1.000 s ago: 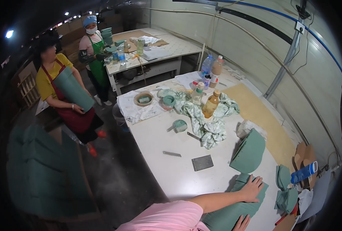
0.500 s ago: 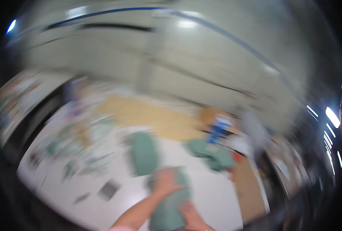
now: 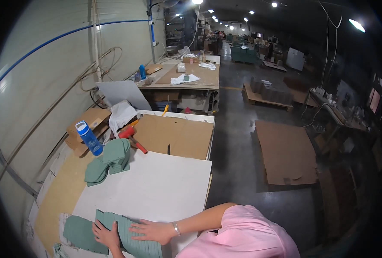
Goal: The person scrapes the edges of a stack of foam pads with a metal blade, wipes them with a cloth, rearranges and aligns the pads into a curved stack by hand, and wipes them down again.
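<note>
A row of flat green pieces (image 3: 133,234), overlapping like a fanned stack, lies on the white table sheet at the lower left. My left hand (image 3: 107,234) rests on its left part, fingers apart. On the same row lies my right hand (image 3: 152,231), flat with fingers spread and a bracelet at the wrist. Beside my left hand is another green piece (image 3: 81,232) with a rounded end. Farther up the table sit two piles of similar green pieces, a taller pile (image 3: 116,152) and a lower pile (image 3: 96,170).
Behind the piles stand a blue bottle (image 3: 89,138), a red-headed mallet (image 3: 128,134) and an opened cardboard box (image 3: 87,122). Brown board (image 3: 173,133) covers the table's far end. A wall (image 3: 40,86) runs along the left. Cardboard (image 3: 285,152) lies on the floor at right.
My view has swung to the right, bringing the aisle and farther tables into sight. Both hands are still on the green pieces, now spread as a fanned row.
</note>
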The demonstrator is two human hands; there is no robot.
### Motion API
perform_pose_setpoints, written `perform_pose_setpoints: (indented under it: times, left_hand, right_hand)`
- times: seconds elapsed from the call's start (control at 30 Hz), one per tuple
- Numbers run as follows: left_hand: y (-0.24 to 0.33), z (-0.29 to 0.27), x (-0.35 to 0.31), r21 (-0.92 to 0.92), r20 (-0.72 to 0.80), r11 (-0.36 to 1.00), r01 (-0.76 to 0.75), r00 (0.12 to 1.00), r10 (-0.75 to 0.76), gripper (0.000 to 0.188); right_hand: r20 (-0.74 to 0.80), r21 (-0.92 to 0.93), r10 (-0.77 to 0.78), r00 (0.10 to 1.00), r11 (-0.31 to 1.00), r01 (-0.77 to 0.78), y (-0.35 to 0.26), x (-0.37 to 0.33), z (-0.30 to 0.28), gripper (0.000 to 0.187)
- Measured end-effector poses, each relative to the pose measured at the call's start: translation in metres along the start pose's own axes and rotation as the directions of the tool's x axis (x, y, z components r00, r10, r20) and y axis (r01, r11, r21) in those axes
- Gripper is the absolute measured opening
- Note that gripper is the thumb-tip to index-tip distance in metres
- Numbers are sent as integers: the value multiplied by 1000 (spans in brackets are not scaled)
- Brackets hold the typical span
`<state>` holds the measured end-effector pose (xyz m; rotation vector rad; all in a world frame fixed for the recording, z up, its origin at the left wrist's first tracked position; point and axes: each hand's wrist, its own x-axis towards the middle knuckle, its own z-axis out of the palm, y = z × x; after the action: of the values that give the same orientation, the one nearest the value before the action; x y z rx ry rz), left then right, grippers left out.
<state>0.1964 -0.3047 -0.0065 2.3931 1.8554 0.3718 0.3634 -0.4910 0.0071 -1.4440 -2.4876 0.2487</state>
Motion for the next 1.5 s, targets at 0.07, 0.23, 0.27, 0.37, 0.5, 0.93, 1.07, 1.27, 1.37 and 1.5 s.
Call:
perform_pose_setpoints:
  times: [0.07,0.23,0.27,0.37,0.5,0.93,1.07,1.27,1.37,1.5]
  left_hand:
    - [-10,0,-1,9,-22,1000,23,999,-23,92]
    - [-49,15,-6,-143,-53,989,-23,998,15,108]
    - [-32,11,-7,-181,-67,982,-59,997,48,107]
    - [-18,0,-9,-209,-125,973,-97,990,71,103]
    - [-12,18,-7,-127,-169,989,-73,984,51,102]
    - [-19,-1,-8,-288,-123,957,-22,992,-15,104]
    - [-19,-2,-7,-255,-106,967,-18,994,-9,109]
    - [-15,-16,-15,-245,-17,969,-17,1000,13,109]
    - [-14,-12,-11,-250,-3,967,-39,999,40,111]
    - [-29,-13,6,-215,-35,974,-68,997,62,111]
  right_hand:
    - [80,16,17,997,1000,-18,-9,5,-8,99]
    - [-118,267,-147,982,948,174,-19,26,29,96]
    - [-73,248,-145,987,956,159,-19,23,20,101]
    - [45,166,-29,999,986,21,-16,24,10,105]
    - [63,96,72,995,992,-78,-24,40,15,104]
    - [76,-39,174,982,984,-172,-33,75,5,99]
    - [81,-61,171,982,984,-166,-34,76,4,98]
    - [86,-73,192,978,980,-186,-39,70,0,98]
    - [74,-74,224,972,973,-219,-38,66,2,98]
    - [35,-33,185,982,982,-184,-36,74,2,98]
